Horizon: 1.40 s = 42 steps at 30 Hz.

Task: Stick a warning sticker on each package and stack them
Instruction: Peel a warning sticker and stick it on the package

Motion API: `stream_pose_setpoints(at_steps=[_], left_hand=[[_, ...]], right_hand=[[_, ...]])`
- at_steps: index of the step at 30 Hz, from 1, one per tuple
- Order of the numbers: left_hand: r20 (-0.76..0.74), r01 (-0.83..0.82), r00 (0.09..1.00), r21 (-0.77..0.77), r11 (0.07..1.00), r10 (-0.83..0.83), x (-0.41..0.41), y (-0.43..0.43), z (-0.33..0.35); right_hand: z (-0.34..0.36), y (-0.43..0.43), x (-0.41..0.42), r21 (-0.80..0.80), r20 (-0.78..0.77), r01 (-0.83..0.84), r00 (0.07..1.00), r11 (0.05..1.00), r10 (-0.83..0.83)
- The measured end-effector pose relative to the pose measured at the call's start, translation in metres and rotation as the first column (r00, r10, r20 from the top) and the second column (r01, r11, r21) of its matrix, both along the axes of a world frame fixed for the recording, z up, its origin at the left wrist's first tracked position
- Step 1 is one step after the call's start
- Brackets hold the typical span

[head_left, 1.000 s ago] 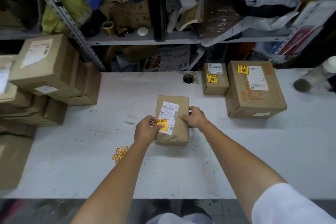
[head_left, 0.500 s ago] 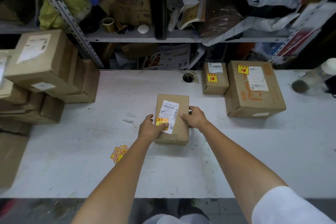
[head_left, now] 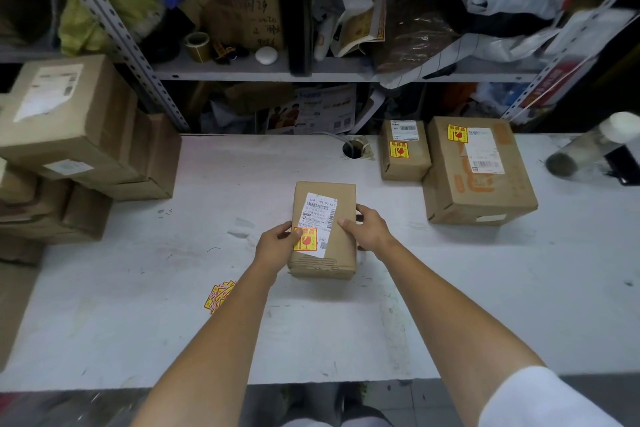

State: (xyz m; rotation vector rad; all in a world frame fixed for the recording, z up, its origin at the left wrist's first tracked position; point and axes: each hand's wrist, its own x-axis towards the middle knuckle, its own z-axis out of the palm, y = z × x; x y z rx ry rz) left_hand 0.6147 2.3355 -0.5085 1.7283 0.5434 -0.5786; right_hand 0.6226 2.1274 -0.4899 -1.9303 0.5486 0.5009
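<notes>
While the small brown cardboard package (head_left: 341, 255) lies central on the white worktop (head_left: 311, 333), the left hand (head_left: 277, 246) grips its left edge, thumb on the yellow warning sticker (head_left: 305, 239), and the right hand (head_left: 367, 230) clasps its right side. Loose yellow stickers (head_left: 220, 295) lie near left.

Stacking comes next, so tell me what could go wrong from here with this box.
1. The warning sticker under the thumb of the left hand overlaps the shipping label beside its small square code, which may hinder scanning.
2. The loose stickers lie right by the left forearm; carrying the box away could sweep them off the table.
</notes>
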Motion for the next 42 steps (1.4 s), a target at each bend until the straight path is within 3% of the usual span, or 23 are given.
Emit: stream_pose_setpoints(at_steps=[6,15,26,34,42], left_hand=[[0.061,-0.018,0.998,0.03,0.999,0.016,0.002,-0.003,0.01],[0.161,0.018,0.987,-0.083,0.996,-0.005,0.04,-0.035,0.071],[0.26,0.264,0.942,-0.181,0.947,-0.213,0.07,-0.147,0.134],[0.341,0.402,0.872,-0.089,0.911,-0.351,0.087,-0.247,0.148],[0.301,0.424,0.871,-0.059,0.904,-0.389,0.099,-0.317,0.131]], right_hand=[[0.008,0.006,-0.002,0.027,0.03,0.106,0.994,0.994,-0.107],[0.066,-0.023,0.009,0.022,0.217,0.123,0.968,0.992,-0.125],[0.14,-0.124,-0.001,0.043,0.379,0.279,0.884,0.959,-0.274],[0.156,-0.219,0.001,0.034,0.371,0.368,0.859,0.929,-0.354],[0.137,-0.28,0.018,0.0,0.336,0.429,0.851,0.903,-0.404]])
